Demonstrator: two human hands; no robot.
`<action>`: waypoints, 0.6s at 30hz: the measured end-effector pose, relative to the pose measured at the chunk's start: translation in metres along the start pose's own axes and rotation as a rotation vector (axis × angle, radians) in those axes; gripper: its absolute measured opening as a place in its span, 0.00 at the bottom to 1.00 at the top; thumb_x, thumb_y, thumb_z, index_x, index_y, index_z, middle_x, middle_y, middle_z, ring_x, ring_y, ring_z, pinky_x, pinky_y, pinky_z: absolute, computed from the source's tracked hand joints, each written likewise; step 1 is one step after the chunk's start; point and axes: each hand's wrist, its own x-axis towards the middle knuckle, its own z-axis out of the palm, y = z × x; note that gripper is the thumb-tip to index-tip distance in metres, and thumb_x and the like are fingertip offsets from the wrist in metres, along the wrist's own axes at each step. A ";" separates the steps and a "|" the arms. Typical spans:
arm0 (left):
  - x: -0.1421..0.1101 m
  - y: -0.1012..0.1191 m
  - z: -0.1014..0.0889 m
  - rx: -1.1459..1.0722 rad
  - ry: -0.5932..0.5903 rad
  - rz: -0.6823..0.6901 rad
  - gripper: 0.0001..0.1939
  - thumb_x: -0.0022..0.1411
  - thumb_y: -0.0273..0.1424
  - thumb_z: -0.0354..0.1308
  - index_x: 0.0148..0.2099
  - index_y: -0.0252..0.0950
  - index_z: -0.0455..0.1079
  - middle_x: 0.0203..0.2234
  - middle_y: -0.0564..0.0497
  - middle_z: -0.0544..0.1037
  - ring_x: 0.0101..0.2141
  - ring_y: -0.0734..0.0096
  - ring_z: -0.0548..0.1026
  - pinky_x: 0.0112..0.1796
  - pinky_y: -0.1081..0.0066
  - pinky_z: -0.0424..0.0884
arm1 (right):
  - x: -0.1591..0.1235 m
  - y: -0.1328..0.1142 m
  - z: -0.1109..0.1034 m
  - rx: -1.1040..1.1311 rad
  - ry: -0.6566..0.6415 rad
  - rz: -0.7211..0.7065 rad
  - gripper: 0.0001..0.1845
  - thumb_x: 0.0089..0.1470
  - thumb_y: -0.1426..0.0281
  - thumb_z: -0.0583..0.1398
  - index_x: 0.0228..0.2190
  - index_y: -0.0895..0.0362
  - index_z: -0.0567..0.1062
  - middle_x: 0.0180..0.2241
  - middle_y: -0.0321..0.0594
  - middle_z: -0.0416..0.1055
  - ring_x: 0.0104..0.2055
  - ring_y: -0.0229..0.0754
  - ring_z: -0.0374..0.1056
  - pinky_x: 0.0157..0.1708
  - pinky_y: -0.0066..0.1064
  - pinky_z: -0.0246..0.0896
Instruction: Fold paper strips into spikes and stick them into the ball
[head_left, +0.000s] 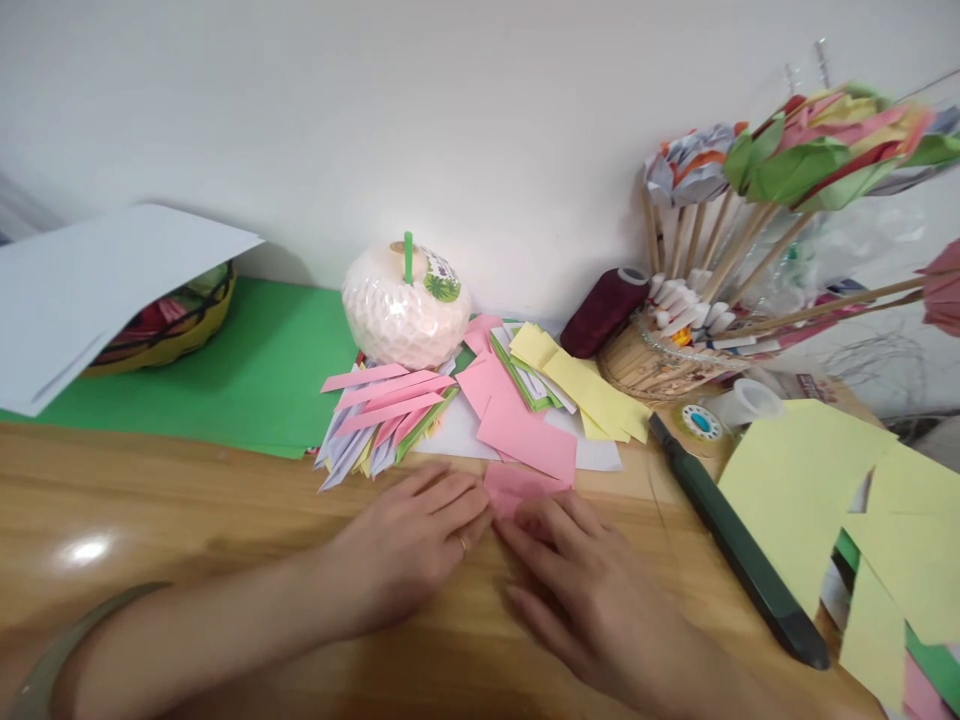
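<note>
On the wooden table in front of me lies a small pink paper piece (521,480). My left hand (412,545) holds its left end, with the fingers close together and a ring on one of them. Over the paper's near right part, my right hand (592,575) has its thumb and curled fingers pressed on the paper, hiding that part. Just beyond are loose pink paper rectangles (532,440) and yellow paper slips (592,385) on white paper. A pile of narrow folded strips (394,405), pink, lilac, green and yellow, sits beyond my left hand.
A white, coconut-like container (405,310) with a green straw stands by the wall. Green sheets (277,350) and a basket (161,340) under white paper are at left. At right are a thread spool (606,312), a dark green knife-like tool (739,545), yellow sheets (802,480) and paper flowers (832,150).
</note>
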 end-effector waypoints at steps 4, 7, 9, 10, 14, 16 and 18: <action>0.000 -0.006 -0.001 -0.073 -0.051 0.036 0.14 0.68 0.24 0.44 0.52 0.32 0.66 0.47 0.49 0.73 0.48 0.65 0.66 0.53 0.62 0.57 | 0.001 0.007 -0.006 0.162 0.210 0.106 0.12 0.60 0.72 0.52 0.35 0.55 0.75 0.33 0.42 0.70 0.35 0.42 0.66 0.33 0.34 0.65; -0.001 -0.011 -0.002 -0.094 -0.082 0.124 0.14 0.68 0.25 0.45 0.53 0.36 0.66 0.53 0.53 0.70 0.51 0.66 0.64 0.55 0.61 0.53 | 0.002 0.016 -0.004 0.175 0.334 0.270 0.09 0.59 0.70 0.54 0.39 0.55 0.73 0.35 0.43 0.70 0.36 0.42 0.68 0.34 0.34 0.66; -0.001 -0.011 -0.003 -0.068 -0.128 0.144 0.14 0.68 0.26 0.46 0.54 0.36 0.65 0.54 0.53 0.68 0.53 0.66 0.63 0.57 0.60 0.51 | 0.002 0.018 0.001 0.171 0.302 0.335 0.08 0.58 0.68 0.56 0.39 0.55 0.73 0.34 0.42 0.70 0.35 0.42 0.68 0.32 0.33 0.66; -0.001 -0.010 -0.003 -0.047 -0.147 0.144 0.14 0.68 0.27 0.46 0.54 0.36 0.65 0.55 0.52 0.68 0.53 0.66 0.63 0.57 0.60 0.50 | 0.002 0.018 0.003 0.169 0.277 0.359 0.07 0.58 0.68 0.56 0.37 0.55 0.73 0.33 0.41 0.70 0.34 0.42 0.68 0.31 0.33 0.65; 0.000 -0.006 -0.005 -0.015 -0.193 0.145 0.14 0.68 0.28 0.48 0.54 0.35 0.65 0.56 0.51 0.67 0.55 0.65 0.62 0.58 0.58 0.51 | 0.000 0.014 0.008 0.120 0.218 0.453 0.08 0.57 0.67 0.56 0.28 0.55 0.72 0.28 0.38 0.68 0.28 0.40 0.66 0.25 0.29 0.60; 0.000 -0.005 -0.005 -0.017 -0.210 0.138 0.15 0.67 0.28 0.48 0.55 0.35 0.64 0.56 0.50 0.66 0.56 0.64 0.61 0.58 0.58 0.51 | -0.001 0.013 0.009 0.104 0.201 0.485 0.08 0.56 0.67 0.57 0.26 0.55 0.70 0.26 0.37 0.68 0.26 0.39 0.64 0.23 0.28 0.58; -0.001 -0.005 -0.003 -0.019 -0.205 0.131 0.15 0.68 0.28 0.48 0.56 0.35 0.63 0.56 0.51 0.67 0.56 0.65 0.61 0.58 0.58 0.50 | -0.002 0.013 0.009 0.110 0.198 0.490 0.08 0.56 0.68 0.57 0.26 0.55 0.70 0.26 0.37 0.68 0.26 0.39 0.65 0.23 0.28 0.57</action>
